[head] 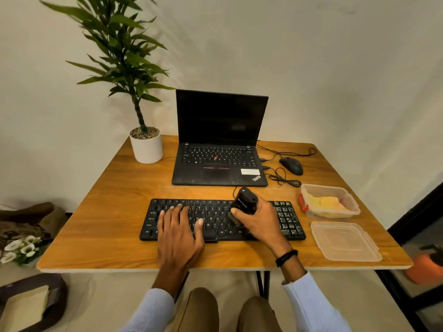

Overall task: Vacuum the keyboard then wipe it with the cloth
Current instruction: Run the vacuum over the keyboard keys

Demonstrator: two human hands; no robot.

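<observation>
The right hand (pixel 261 219) grips a handheld vacuum (pixel 244 202), brush down right of centre on the keyboard (pixel 215 208), which runs left-to-right across the table (pixel 115 212); the left hand (pixel 178 233) lies flat on its left half.

Warm, even indoor light, soft leaf shadows on the wall (pixel 311 56), edges bowed by wide-angle distortion, slightly soft focus.

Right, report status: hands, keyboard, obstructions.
Left hand flat on keyboard. Right hand grips vacuum, brush on keys. Yellow cloth in open box. Nothing blocking.
</observation>
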